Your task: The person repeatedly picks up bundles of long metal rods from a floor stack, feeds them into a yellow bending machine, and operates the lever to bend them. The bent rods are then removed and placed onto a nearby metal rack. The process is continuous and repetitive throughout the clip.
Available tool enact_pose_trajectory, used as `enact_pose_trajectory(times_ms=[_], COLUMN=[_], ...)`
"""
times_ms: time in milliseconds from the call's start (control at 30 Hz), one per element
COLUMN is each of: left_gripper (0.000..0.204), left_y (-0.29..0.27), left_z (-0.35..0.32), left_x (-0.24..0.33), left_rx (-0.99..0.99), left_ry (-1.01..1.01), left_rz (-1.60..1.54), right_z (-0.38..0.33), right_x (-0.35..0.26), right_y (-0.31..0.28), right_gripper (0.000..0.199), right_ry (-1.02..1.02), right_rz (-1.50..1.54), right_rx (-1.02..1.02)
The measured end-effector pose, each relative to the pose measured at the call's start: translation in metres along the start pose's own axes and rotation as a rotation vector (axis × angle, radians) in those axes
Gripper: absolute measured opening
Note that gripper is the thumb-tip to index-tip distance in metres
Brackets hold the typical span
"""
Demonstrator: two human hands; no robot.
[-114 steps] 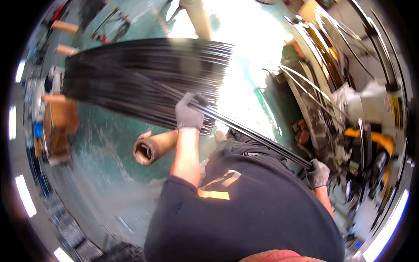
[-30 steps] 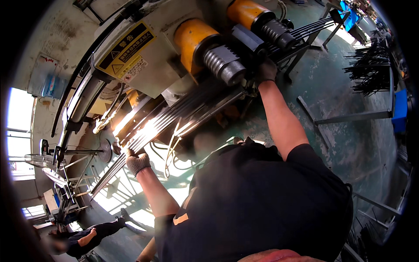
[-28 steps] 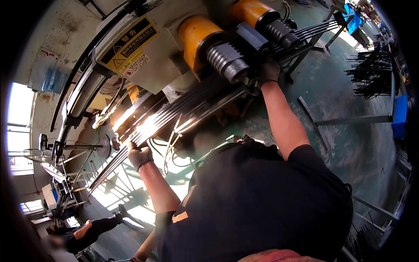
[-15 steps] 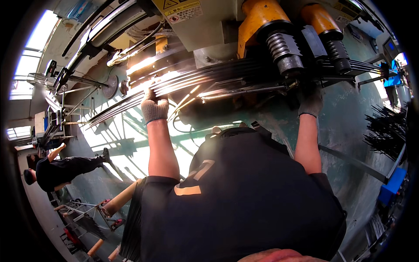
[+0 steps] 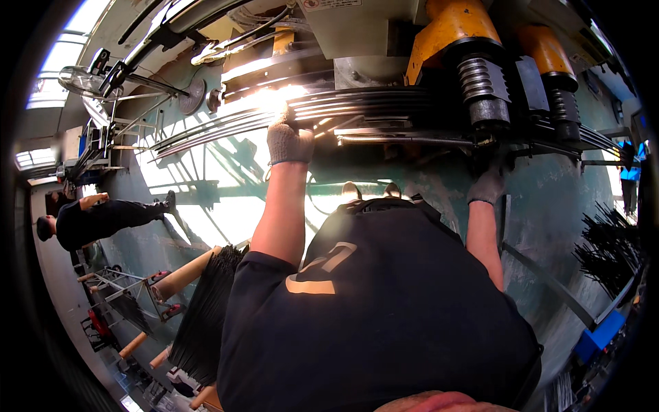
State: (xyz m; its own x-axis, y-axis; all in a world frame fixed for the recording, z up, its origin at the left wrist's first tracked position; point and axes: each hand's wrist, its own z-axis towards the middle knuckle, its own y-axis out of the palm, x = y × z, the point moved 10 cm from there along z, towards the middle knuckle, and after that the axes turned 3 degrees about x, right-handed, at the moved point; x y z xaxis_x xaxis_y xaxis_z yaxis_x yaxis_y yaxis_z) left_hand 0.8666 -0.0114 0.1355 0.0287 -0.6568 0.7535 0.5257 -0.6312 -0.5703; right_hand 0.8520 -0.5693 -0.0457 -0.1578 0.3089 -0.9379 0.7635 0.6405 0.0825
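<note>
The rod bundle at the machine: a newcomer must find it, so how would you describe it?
Find the big machine with yellow-capped rollers. The rod bundle runs sideways in front, long thin dark metal rods, gripped by the gloved left hand. Other dark rods lie on racks apart.

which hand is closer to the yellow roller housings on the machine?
Right. The right hand sits just below the yellow roller housings, at the rod bundle where it enters them. The left hand grips the bundle farther left, away from the housings.

A bundle of long thin dark metal rods lies roughly level across the machine, fanning apart toward the left where sunlight glares off it; its right part runs under two ribbed rollers in yellow housings, packed close together there
</note>
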Motion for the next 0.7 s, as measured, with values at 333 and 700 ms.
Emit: enact_pose_trajectory(times_ms=[333, 700], left_gripper=[0.038, 0.065], left_y=[-0.052, -0.278], left_z=[-0.007, 0.052], left_x=[-0.152, -0.353], left_rx=[0.190, 0.707], left_ry=[-0.582, -0.700], left_rz=[-1.484, -1.550], right_z=[0.017, -0.060], right_x=[0.086, 0.148], right_y=[-0.016, -0.095], right_gripper=[0.032, 0.030], right_ry=[-0.003, 0.241], right_rz=[-0.687, -0.433], right_rx=[-0.234, 0.081])
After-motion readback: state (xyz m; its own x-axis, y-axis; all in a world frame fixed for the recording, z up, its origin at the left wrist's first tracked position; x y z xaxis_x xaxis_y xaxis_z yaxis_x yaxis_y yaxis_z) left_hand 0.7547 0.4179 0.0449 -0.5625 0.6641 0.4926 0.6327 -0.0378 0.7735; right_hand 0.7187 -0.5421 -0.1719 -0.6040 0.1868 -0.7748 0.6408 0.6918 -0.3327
